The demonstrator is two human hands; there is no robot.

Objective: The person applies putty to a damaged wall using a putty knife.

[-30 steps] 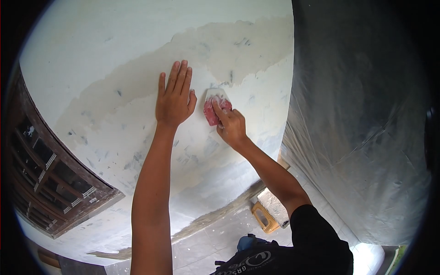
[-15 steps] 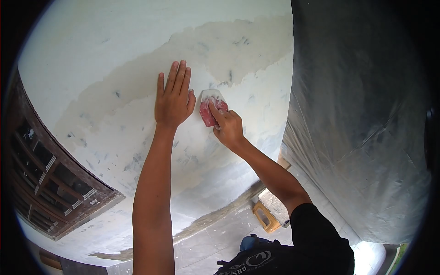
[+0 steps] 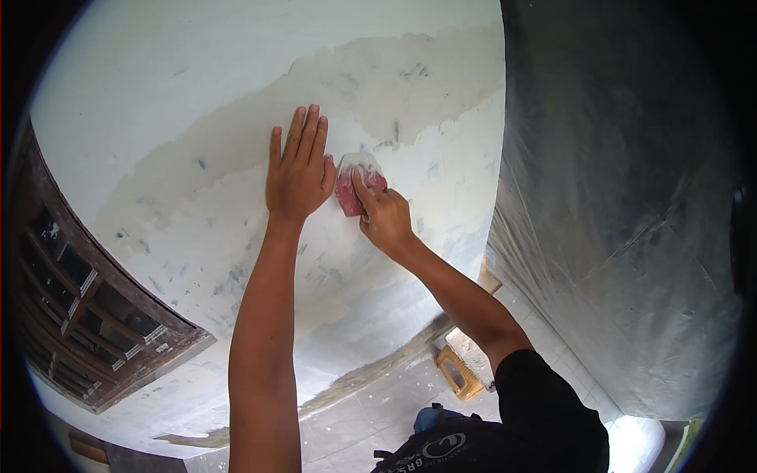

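My left hand (image 3: 298,177) lies flat on the pale, patchy wall (image 3: 213,236), fingers stretched upward and the thumb out to the right. Just right of that thumb, my right hand (image 3: 386,219) grips a red putty scraper (image 3: 347,195) with its index finger laid along the blade. White putty is smeared over the scraper's upper part, which is against the wall. A darker, damp-looking band crosses the wall above both hands, and small grey marks dot the surface.
A brown wooden window frame (image 3: 118,370) with panes is set in the wall at left. Clear plastic sheeting (image 3: 615,236) hangs along the right. Low down, a yellow-handled tool (image 3: 459,374) with a white-caked board stands on the grey tiled floor (image 3: 355,433).
My right hand has slid slightly left along the wall with the putty scraper, closer to my left thumb. My left hand stays in place.
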